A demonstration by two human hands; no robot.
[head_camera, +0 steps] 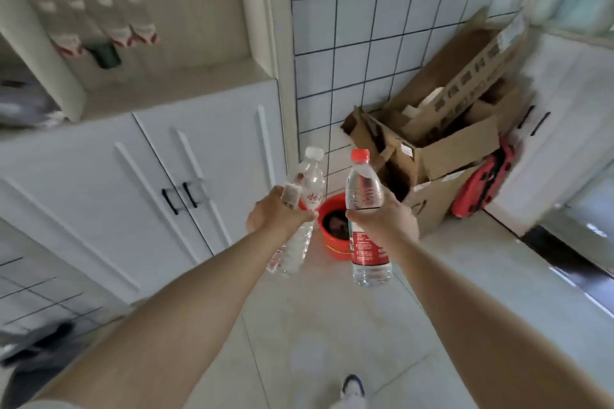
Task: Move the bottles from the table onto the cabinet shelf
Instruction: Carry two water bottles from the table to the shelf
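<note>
Both arms are stretched out in front, each hand carrying a bottle over the pale tiled floor (332, 325). The left hand (275, 214) has its fingers wrapped round the middle of a clear plastic water bottle with a white cap (307, 196), which leans a bit, cap tilted up and to the right. It looks like there might be a second clear bottle tucked in the same hand, since another clear bottom pokes out below the wrist, but it's too blurry to say for sure. The right hand (387, 217) grips a clear plastic water bottle with a red cap and red label (363, 191) round its middle, pretty much upright. The two bottles sit just beside each other, not touching as far as I can see.

Up on the left is the white cabinet with black door handles (179, 196), and above its doors the beige open shelf (172, 90) already has a row of blurry white-capped bottles (99, 26) standing at the back. Between the hands, further down, there's a red plastic bucket (332, 226) on the floor, next to a pile of brown cardboard boxes (438, 143) against the white tiled wall (365, 26). A flat red thing (481, 183) leans beside the boxes. One shoe (353, 387) shows at the bottom edge.
</note>
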